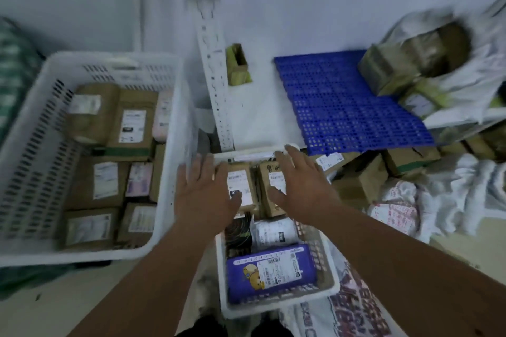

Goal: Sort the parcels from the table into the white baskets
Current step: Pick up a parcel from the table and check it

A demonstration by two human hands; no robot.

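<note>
- Lower centre of the frame: small white basket (328, 286), holding a purple parcel (271, 273) nearest, a grey-white bag (273, 235) and a dark packet (238, 235) behind it, then two brown boxes (246, 189) side by side at the far end.
- Over those boxes: left hand (205, 197) and right hand (304, 189), both spread with fingers straight, grasping nothing; contact with the boxes unclear through blur.
- Left of the frame: large white basket (35, 161), tilted, packed with brown labelled parcels (109, 156).
- Right of the frame: loose brown boxes (364, 180) and white printed sacks (397, 213).
- Upper right: blue perforated mat (347, 101), more parcels (405, 68) piled just beside it.
- Upper centre: white label strip (216, 85), small open box (238, 65) beside it.
</note>
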